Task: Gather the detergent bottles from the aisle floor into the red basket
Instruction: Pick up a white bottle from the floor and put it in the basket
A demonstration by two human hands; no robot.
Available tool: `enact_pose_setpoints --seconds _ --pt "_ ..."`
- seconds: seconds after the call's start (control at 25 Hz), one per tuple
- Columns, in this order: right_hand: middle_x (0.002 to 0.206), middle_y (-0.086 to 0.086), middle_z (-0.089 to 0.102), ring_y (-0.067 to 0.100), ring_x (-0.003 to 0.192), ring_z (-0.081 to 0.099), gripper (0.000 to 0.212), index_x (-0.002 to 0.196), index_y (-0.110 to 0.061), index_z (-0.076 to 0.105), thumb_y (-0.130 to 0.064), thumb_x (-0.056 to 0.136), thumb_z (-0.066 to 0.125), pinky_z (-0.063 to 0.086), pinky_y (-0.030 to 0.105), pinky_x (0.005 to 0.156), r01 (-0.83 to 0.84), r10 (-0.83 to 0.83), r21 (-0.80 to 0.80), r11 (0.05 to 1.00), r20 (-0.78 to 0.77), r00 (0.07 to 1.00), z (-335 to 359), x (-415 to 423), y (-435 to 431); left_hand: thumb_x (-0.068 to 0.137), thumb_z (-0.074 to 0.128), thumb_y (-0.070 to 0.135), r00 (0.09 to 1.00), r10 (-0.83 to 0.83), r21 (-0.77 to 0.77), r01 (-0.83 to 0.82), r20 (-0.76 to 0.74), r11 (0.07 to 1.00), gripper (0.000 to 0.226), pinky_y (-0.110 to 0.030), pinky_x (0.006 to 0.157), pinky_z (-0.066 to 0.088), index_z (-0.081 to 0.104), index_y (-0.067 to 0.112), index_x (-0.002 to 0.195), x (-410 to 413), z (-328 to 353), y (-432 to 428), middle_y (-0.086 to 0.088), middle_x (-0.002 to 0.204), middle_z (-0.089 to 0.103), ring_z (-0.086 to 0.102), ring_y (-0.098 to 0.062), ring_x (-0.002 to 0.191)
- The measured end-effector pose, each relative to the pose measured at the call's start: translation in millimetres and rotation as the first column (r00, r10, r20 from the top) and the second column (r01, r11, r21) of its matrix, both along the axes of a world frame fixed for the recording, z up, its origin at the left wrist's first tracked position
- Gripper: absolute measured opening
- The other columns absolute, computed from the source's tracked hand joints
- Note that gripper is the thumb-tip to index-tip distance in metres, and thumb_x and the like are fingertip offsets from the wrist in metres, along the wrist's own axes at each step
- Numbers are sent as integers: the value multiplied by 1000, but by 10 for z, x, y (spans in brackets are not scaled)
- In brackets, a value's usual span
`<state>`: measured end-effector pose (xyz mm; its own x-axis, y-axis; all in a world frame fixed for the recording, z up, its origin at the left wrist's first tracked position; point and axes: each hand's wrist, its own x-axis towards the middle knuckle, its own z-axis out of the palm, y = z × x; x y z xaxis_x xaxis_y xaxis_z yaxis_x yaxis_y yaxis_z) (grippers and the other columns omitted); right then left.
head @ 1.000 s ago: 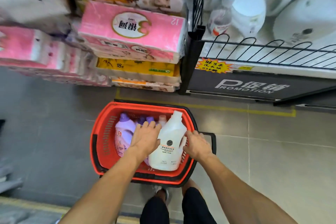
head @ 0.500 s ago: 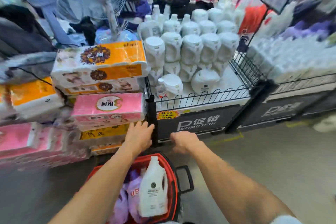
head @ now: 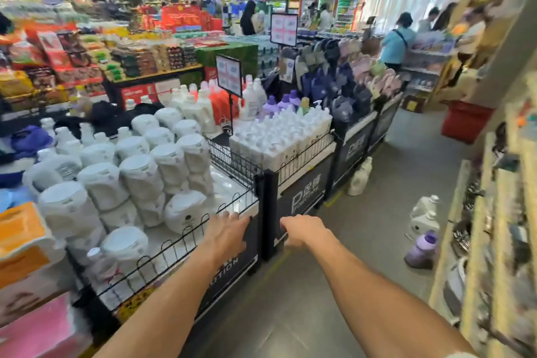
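Supermarket aisle, grey floor [head: 377, 241]. Left hand [head: 225, 234] and right hand [head: 302, 230]: both empty, loosely open, held out before the promotion bins [head: 302, 197]. On the floor: 1 white bottle [head: 424, 215], 1 purple bottle [head: 420, 248] just beside it near the right shelving, 1 pale bottle [head: 359, 178] at a bin's base.

Grey aisle floor [head: 377, 227] carries three, perhaps blurred, detergent bottles [head: 424, 216] near shelving.

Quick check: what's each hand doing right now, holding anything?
Left hand: open, fingers spread, holding nothing.
Right hand: loosely curled, nothing visible in it; its palm side is hidden.
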<state>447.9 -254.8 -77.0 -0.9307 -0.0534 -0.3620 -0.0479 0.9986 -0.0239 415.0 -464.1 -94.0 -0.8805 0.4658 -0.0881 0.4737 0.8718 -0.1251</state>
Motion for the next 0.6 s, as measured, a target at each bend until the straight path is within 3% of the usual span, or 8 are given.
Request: enact_pose_setpoints --seconds 0.28,0.48,0.6 --pt "130 13 62 36 119 60 40 129 -21 51 -35 93 63 51 45 95 307 -310 -54 950 -67 948 63 21 2117 91 60 51 958 -288 -13 288 -2 958 53 -50 100 39 47 27 136 -478 122 2232 -3 131 55 50 -31 125" --pt "133 10 62 34 120 61 45 130 -23 52 -37 89 65 48 41 90 470 -473 -69 880 -33 881 -134 34 3213 94 59 42 922 -386 -53 387 32 920 44 -52 100 38 48 26 134 -810 -187 3212 -3 131 58 50 -30 123" --pt "135 10 61 34 122 60 49 132 -23 51 -37 88 67 49 41 93 549 -550 -75 833 8 835 -230 -125 3771 93 61 50 901 -429 -66 433 68 899 52 -51 101 38 47 25 137 -1191 -253 3781 -4 134 56 49 -30 127"
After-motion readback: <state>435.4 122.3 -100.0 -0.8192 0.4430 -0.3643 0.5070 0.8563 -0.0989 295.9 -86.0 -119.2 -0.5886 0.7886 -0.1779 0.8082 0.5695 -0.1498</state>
